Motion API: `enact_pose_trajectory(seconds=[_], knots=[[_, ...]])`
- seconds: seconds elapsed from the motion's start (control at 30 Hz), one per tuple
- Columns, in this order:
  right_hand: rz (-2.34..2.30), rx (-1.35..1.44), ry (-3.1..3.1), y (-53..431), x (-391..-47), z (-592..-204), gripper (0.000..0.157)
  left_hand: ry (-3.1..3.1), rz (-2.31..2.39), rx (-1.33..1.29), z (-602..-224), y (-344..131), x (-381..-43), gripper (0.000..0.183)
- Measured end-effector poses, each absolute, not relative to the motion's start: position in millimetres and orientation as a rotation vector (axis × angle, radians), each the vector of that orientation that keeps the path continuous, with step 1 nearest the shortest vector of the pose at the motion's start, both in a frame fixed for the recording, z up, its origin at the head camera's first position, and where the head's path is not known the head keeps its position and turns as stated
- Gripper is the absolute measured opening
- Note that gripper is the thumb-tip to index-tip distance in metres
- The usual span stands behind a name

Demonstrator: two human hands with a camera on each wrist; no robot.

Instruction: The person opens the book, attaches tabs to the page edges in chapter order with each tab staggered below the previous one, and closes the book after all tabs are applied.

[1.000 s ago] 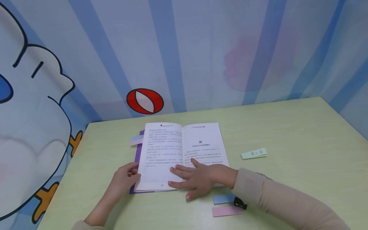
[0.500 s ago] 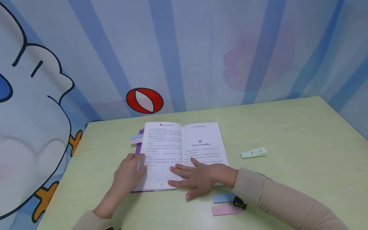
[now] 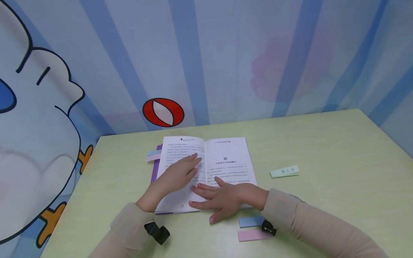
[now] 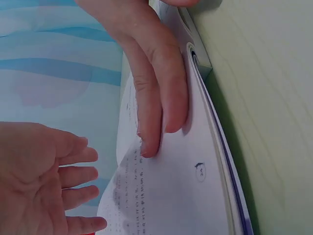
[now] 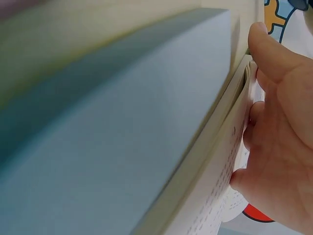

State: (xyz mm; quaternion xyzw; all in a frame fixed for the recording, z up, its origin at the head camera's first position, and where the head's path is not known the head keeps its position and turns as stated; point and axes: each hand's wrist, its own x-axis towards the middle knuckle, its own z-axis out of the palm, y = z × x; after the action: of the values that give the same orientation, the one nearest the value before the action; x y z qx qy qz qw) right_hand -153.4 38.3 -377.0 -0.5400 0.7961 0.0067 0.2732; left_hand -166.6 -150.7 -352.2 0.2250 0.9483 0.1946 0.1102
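An open book with a purple cover lies on the table, its printed pages facing up. Across its left page, near the spine, reaches my left hand with extended fingers; contact with the paper is uncertain. In the left wrist view this left hand shows its palm, fingers apart. My right hand rests spread over the lower middle of the book. The right wrist view shows the right hand against the pages. Blue and pink tabs stick out from the book's left edge.
A pale green strip with handwriting lies to the right of the book. In front are a blue strip and a pink strip, partly beneath my right wrist's camera. A printed curtain stands behind the table.
My left hand has moved from the book's left edge rightward and up over the left page towards the spine. The right hand stays in place on the book.
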Motion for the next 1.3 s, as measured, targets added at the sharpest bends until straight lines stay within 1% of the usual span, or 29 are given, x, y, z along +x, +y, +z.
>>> enact_pose_trajectory(seconds=[0.2,0.4,0.5,0.73,0.93,1.17,1.3], knots=[[0.004,-1.456,2.133,38.0,-154.3,-377.7,0.065,2.775,0.358,0.718,-367.8,-141.1,-182.7,0.047],[-0.002,-1.465,2.121,37.1,-156.4,-380.4,0.065,2.713,0.242,0.654,-374.1,-140.6,-186.9,0.061],[-0.002,-1.464,2.118,37.8,-156.9,-379.9,0.065,2.678,0.240,0.664,-374.9,-141.6,-188.4,0.064],[-0.015,-1.453,2.133,42.7,-156.7,-379.3,0.065,2.658,0.245,0.721,-377.6,-138.6,-191.8,0.063],[-0.067,-1.450,2.100,44.2,-156.2,-381.5,0.065,2.690,0.125,0.713,-379.0,-136.4,-192.8,0.068],[-0.049,-1.450,2.082,43.3,-159.8,-381.1,0.066,2.785,0.033,0.616,-381.8,-126.4,-207.8,0.060],[-0.051,-1.468,2.083,42.6,-159.4,-379.6,0.066,2.770,0.058,0.563,-380.7,-125.6,-217.2,0.060]])
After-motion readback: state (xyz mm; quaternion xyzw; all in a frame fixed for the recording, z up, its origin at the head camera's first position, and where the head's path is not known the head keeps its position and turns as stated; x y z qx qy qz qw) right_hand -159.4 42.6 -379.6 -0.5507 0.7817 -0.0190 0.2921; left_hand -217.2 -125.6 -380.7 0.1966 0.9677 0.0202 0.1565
